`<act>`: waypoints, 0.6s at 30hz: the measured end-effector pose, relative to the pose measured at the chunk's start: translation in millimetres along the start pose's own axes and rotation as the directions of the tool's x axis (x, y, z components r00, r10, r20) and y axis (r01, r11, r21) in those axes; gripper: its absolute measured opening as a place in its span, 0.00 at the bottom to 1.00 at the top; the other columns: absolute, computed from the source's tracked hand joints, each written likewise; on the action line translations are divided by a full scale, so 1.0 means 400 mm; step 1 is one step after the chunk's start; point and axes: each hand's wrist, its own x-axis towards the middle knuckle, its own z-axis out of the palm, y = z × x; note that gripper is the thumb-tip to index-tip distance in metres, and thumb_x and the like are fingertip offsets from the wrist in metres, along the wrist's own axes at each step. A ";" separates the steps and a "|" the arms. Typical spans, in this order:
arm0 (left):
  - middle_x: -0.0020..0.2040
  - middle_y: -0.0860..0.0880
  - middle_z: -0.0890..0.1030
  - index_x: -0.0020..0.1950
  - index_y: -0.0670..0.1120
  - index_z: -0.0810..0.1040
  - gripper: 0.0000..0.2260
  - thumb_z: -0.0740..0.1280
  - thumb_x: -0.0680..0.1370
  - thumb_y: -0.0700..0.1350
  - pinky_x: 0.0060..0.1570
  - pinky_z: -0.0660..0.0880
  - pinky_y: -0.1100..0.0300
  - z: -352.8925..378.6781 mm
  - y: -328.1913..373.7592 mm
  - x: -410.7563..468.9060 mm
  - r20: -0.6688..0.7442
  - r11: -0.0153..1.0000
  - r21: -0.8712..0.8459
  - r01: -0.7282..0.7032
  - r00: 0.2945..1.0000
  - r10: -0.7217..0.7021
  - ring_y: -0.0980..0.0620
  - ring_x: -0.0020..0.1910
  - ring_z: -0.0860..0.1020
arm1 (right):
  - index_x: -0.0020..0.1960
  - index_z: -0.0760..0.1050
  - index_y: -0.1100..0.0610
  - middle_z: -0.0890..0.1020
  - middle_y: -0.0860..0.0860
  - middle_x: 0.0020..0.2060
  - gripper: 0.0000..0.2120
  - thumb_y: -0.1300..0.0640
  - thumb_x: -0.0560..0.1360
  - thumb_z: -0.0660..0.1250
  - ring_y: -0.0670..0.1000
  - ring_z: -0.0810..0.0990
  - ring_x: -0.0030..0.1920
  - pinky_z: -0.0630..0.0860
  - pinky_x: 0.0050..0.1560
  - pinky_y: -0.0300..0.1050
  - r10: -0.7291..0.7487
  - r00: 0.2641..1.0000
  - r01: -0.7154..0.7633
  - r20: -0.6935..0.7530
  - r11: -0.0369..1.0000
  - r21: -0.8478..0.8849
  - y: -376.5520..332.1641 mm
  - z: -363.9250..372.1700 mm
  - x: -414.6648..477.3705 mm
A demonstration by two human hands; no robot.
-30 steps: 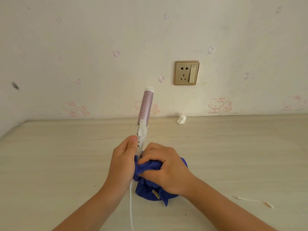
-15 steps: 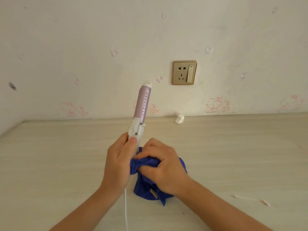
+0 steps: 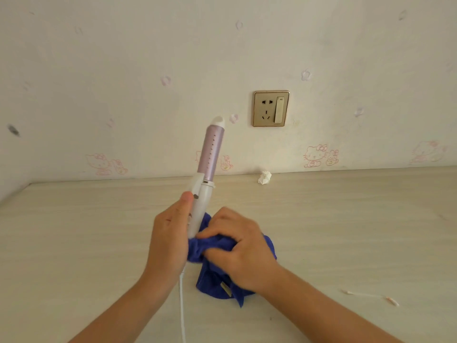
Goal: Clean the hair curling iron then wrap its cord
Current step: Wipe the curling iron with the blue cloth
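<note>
Iron [image 3: 209,164]: we hold it above the table [image 3: 74,243], mid-scene, tip leaning far and right.
Left hand [image 3: 168,238]: fingers wrapped round the white handle, thumb up along it.
Right hand [image 3: 242,251]: fingers curled round the cloth [image 3: 197,251], bunched at the handle's base.
Cord [image 3: 182,305]: drops from the handle toward us.
Far right: tissue [image 3: 264,177] by the wall.
Near right: swabs [image 3: 371,295].
</note>
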 end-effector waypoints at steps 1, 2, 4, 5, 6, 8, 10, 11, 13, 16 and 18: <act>0.37 0.35 0.83 0.40 0.39 0.82 0.31 0.60 0.74 0.68 0.36 0.78 0.42 -0.007 0.002 0.008 -0.023 1.000 0.003 0.029 0.999 -0.029 0.32 0.37 0.81 | 0.47 0.85 0.54 0.79 0.46 0.43 0.12 0.67 0.67 0.72 0.46 0.80 0.43 0.76 0.46 0.37 0.006 0.999 -0.005 0.044 1.000 -0.010 0.001 0.010 -0.005; 0.38 0.35 0.83 0.41 0.39 0.81 0.31 0.60 0.74 0.68 0.37 0.79 0.41 -0.011 0.002 0.010 -0.030 0.999 0.008 0.044 0.999 -0.044 0.32 0.39 0.81 | 0.48 0.85 0.54 0.79 0.46 0.44 0.12 0.66 0.68 0.72 0.46 0.80 0.44 0.76 0.47 0.37 0.000 0.999 0.001 0.043 1.000 -0.025 0.002 0.013 -0.005; 0.36 0.35 0.83 0.42 0.37 0.82 0.35 0.58 0.73 0.70 0.34 0.77 0.47 -0.005 0.000 -0.002 -0.005 0.999 0.026 0.040 0.999 -0.040 0.36 0.34 0.80 | 0.48 0.85 0.53 0.80 0.45 0.43 0.13 0.67 0.68 0.71 0.46 0.81 0.44 0.76 0.47 0.37 -0.029 0.997 0.025 -0.073 0.998 -0.054 -0.002 0.000 0.003; 0.33 0.36 0.81 0.41 0.36 0.80 0.36 0.57 0.73 0.71 0.31 0.75 0.50 0.003 -0.005 -0.014 0.014 0.999 0.024 0.045 0.999 -0.045 0.39 0.31 0.78 | 0.48 0.85 0.52 0.80 0.44 0.43 0.14 0.67 0.68 0.72 0.46 0.81 0.44 0.76 0.47 0.36 -0.038 0.986 0.029 -0.161 0.998 -0.057 -0.007 -0.013 0.011; 0.30 0.38 0.79 0.39 0.36 0.78 0.37 0.56 0.73 0.71 0.28 0.72 0.53 0.013 -0.011 -0.026 0.033 0.998 0.015 0.065 0.997 -0.065 0.43 0.28 0.76 | 0.48 0.85 0.51 0.80 0.44 0.43 0.15 0.68 0.68 0.72 0.47 0.81 0.44 0.76 0.47 0.34 -0.039 0.969 0.028 -0.245 0.998 -0.051 -0.011 -0.028 0.020; 0.26 0.42 0.77 0.34 0.40 0.77 0.34 0.55 0.75 0.70 0.24 0.71 0.58 0.033 -0.021 -0.045 0.070 0.993 -0.003 0.116 0.991 -0.116 0.47 0.24 0.75 | 0.48 0.85 0.48 0.80 0.45 0.43 0.16 0.68 0.69 0.72 0.47 0.82 0.44 0.76 0.46 0.32 -0.036 0.933 0.027 -0.359 0.999 -0.030 -0.016 -0.058 0.033; 0.26 0.44 0.77 0.33 0.40 0.78 0.33 0.55 0.75 0.69 0.23 0.71 0.59 0.041 -0.020 -0.045 0.062 0.992 -0.014 0.126 0.990 -0.125 0.49 0.24 0.75 | 0.48 0.85 0.49 0.80 0.46 0.43 0.17 0.69 0.69 0.72 0.47 0.82 0.44 0.76 0.47 0.32 -0.045 0.937 0.040 -0.346 0.999 -0.020 -0.017 -0.066 0.034; 0.27 0.44 0.78 0.34 0.39 0.77 0.33 0.57 0.75 0.68 0.24 0.72 0.60 0.038 -0.016 -0.038 0.040 0.993 -0.023 0.113 0.993 -0.112 0.50 0.25 0.75 | 0.48 0.85 0.51 0.80 0.46 0.43 0.16 0.70 0.68 0.72 0.47 0.81 0.44 0.76 0.47 0.33 -0.054 0.956 0.050 -0.290 0.999 -0.021 -0.017 -0.059 0.028; 0.30 0.44 0.81 0.35 0.39 0.79 0.30 0.58 0.76 0.65 0.28 0.74 0.58 0.023 -0.006 -0.017 -0.023 0.995 -0.039 0.087 0.996 -0.088 0.50 0.28 0.78 | 0.48 0.85 0.52 0.80 0.46 0.44 0.16 0.69 0.66 0.72 0.46 0.81 0.44 0.76 0.48 0.35 -0.059 0.990 0.057 -0.127 0.998 -0.017 -0.014 -0.022 0.008; 0.35 0.34 0.80 0.38 0.38 0.79 0.27 0.60 0.79 0.62 0.30 0.76 0.53 0.001 0.003 -0.005 -0.099 0.999 -0.029 0.024 0.995 -0.027 0.44 0.30 0.79 | 0.50 0.86 0.54 0.80 0.45 0.46 0.15 0.68 0.67 0.72 0.44 0.80 0.45 0.76 0.49 0.36 -0.041 0.998 0.043 0.037 0.998 -0.036 -0.008 0.018 -0.014; 0.38 0.31 0.78 0.43 0.35 0.78 0.29 0.61 0.78 0.63 0.33 0.76 0.51 -0.004 0.006 -0.012 -0.108 0.999 -0.025 -0.031 0.994 0.028 0.35 0.34 0.79 | 0.51 0.86 0.54 0.79 0.45 0.46 0.15 0.67 0.68 0.72 0.45 0.80 0.45 0.77 0.47 0.36 -0.045 0.999 0.046 0.014 0.998 -0.042 -0.007 0.012 -0.011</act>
